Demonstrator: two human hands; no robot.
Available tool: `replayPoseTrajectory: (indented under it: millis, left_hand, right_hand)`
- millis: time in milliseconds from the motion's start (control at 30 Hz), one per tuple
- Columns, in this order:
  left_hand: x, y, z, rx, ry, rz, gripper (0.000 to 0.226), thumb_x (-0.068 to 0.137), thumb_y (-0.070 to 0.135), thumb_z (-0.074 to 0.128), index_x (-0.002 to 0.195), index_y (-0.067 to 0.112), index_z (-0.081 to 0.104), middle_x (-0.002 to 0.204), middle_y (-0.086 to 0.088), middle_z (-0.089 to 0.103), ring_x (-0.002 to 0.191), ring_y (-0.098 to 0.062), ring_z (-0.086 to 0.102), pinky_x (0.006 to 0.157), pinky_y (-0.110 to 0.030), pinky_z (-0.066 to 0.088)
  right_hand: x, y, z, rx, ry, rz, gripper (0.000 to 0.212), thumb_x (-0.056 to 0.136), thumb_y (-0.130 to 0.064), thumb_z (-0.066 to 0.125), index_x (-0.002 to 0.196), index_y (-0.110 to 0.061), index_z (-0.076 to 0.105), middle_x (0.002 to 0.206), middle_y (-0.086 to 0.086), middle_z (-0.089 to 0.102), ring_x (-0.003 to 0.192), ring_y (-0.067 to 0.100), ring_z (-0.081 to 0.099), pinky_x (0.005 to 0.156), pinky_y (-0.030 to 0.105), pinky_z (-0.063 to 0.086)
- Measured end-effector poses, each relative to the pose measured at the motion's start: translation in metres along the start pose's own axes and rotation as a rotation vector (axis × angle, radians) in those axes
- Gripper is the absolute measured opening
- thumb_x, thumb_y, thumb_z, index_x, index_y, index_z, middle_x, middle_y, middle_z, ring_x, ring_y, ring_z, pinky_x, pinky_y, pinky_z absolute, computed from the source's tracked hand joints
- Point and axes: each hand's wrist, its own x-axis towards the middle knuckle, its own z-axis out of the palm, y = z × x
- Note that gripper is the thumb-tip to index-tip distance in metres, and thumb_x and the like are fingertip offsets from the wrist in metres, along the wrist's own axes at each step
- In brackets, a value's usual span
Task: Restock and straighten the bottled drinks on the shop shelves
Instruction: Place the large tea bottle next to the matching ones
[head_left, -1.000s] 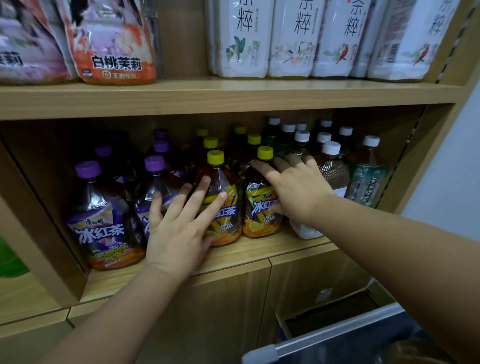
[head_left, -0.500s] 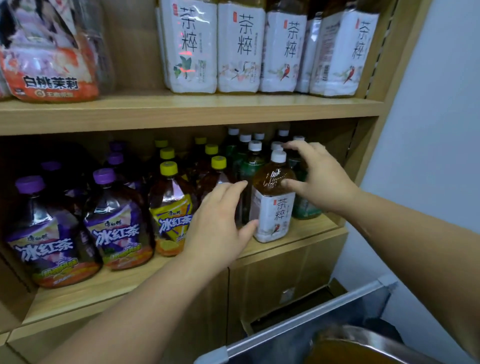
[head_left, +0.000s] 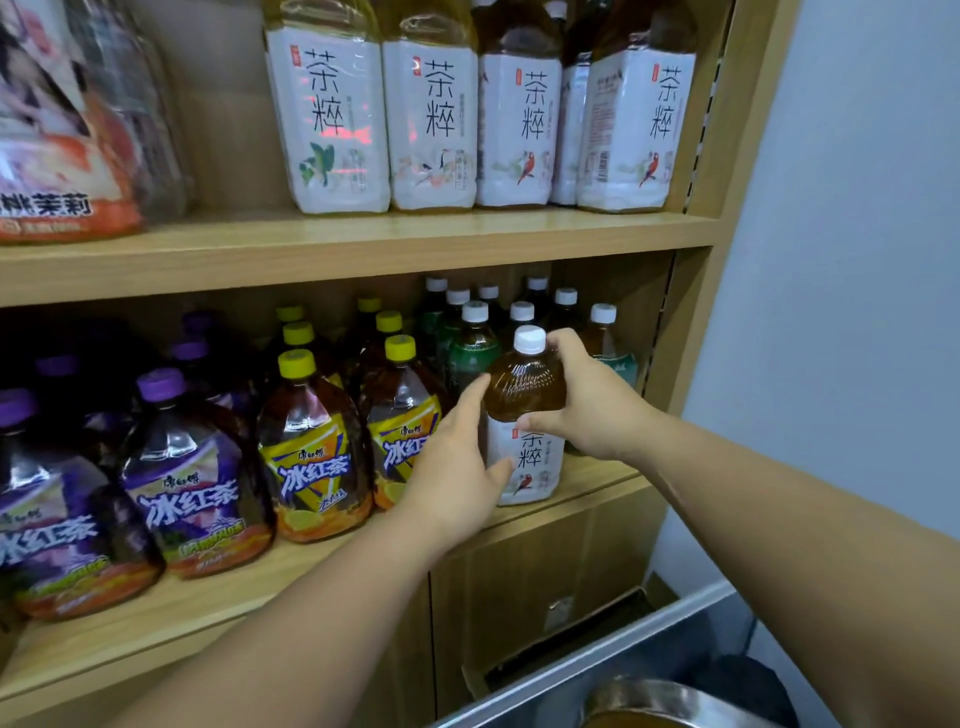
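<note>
Item: white-capped tea bottle (head_left: 524, 415), amber liquid, white label, upright at the front of the lower shelf (head_left: 208, 597), just right of the yellow-capped bottles (head_left: 311, 447) and ahead of other white-capped rows. Right hand (head_left: 592, 400): fingers and thumb curled round the bottle's shoulder, holding it. Left hand (head_left: 457, 467): fingers nearly straight against the bottle's left side, thumb touching the label. Purple-capped bottles (head_left: 192, 483) stand at left; large white-labelled bottles (head_left: 431, 119) line the upper shelf (head_left: 363, 239).
</note>
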Motion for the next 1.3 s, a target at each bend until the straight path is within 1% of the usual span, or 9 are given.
replayPoseTrajectory:
  millis: [67,233,500,600,733,867,1000,1100,1300]
  left_hand:
    - [-0.001,0.001,-0.001,-0.079,0.030,0.004,0.085,0.091,0.023,0.075,0.151,0.046,0.020,0.143,0.013,0.049,0.126,-0.013,0.057,0.102,-0.042,0.054]
    - [-0.005,0.009,-0.006,-0.132,0.025,0.076,0.088,0.092,0.027,0.073,0.150,0.056,0.013,0.137,0.013,0.050,0.123,-0.007,0.053,0.100,-0.032,0.052]
    - [-0.013,0.055,-0.047,-0.171,0.064,0.249,0.092,0.085,0.035,0.080,0.152,0.059,0.020,0.139,0.014,0.046,0.127,-0.003,0.049,0.107,-0.038,0.048]
    - [-0.003,0.096,-0.077,-0.212,0.130,0.318,0.089,0.084,0.039,0.080,0.151,0.059,0.025,0.140,0.019,0.049,0.125,0.000,0.052,0.106,-0.036,0.049]
    - [0.017,0.151,-0.121,-0.331,0.174,0.396,0.083,0.085,0.028,0.081,0.151,0.050,0.035,0.131,0.019,0.060,0.113,0.001,0.064,0.094,-0.030,0.058]
    - [0.044,0.187,-0.158,-0.338,0.220,0.422,0.078,0.085,0.026,0.082,0.147,0.047,0.041,0.122,0.022,0.062,0.106,-0.002,0.068,0.087,-0.034,0.061]
    - [0.069,0.200,-0.173,-0.467,0.252,0.324,0.063,0.087,0.018,0.079,0.136,0.045,0.050,0.111,0.013,0.068,0.097,-0.010,0.073,0.067,-0.033,0.063]
    - [0.084,0.209,-0.177,-0.465,0.282,0.287,0.056,0.090,0.018,0.077,0.136,0.038,0.053,0.103,0.011,0.067,0.090,-0.013,0.074,0.051,-0.025,0.056]
    - [0.108,0.215,-0.177,-0.280,0.322,0.418,0.064,0.087,0.021,0.080,0.137,0.045,0.050,0.110,0.024,0.064,0.098,0.008,0.064,0.085,-0.028,0.059]
  right_hand:
    - [-0.006,-0.005,-0.004,-0.005,-0.007,-0.036,0.081,0.077,-0.023,0.089,0.136,-0.033,0.035,0.128,-0.011,0.056,0.117,0.010,0.057,0.091,0.026,0.052]
    - [-0.023,-0.018,-0.010,-0.050,-0.048,-0.134,0.077,0.075,-0.026,0.090,0.133,-0.039,0.040,0.132,-0.011,0.056,0.122,0.013,0.057,0.098,0.037,0.056]
    - [-0.048,-0.057,-0.075,0.059,-0.042,-0.204,0.070,0.080,-0.028,0.086,0.134,-0.044,0.044,0.127,-0.020,0.058,0.118,0.000,0.059,0.088,0.022,0.058]
    - [-0.044,-0.084,-0.114,0.161,0.015,-0.265,0.070,0.077,-0.026,0.088,0.136,-0.037,0.051,0.128,-0.014,0.064,0.118,0.003,0.063,0.095,0.031,0.059]
    - [-0.032,-0.120,-0.155,0.211,0.183,-0.356,0.066,0.078,-0.031,0.085,0.134,-0.037,0.052,0.125,-0.009,0.067,0.113,0.010,0.067,0.091,0.035,0.061]
    - [-0.013,-0.134,-0.167,0.245,0.392,-0.396,0.060,0.090,-0.032,0.077,0.142,-0.038,0.046,0.124,-0.013,0.065,0.108,0.008,0.068,0.085,0.031,0.062]
    - [0.009,-0.126,-0.151,0.432,0.264,-0.321,0.066,0.100,-0.027,0.065,0.155,-0.039,0.031,0.129,-0.008,0.067,0.106,0.000,0.069,0.080,0.018,0.058]
    - [0.023,-0.117,-0.147,0.474,0.234,-0.292,0.081,0.095,-0.031,0.072,0.158,-0.044,0.023,0.137,-0.008,0.064,0.115,0.004,0.067,0.092,0.031,0.060]
    - [0.046,-0.100,-0.142,0.382,0.302,-0.333,0.094,0.093,-0.019,0.075,0.161,-0.043,0.015,0.140,-0.010,0.061,0.122,0.000,0.061,0.095,0.025,0.056]
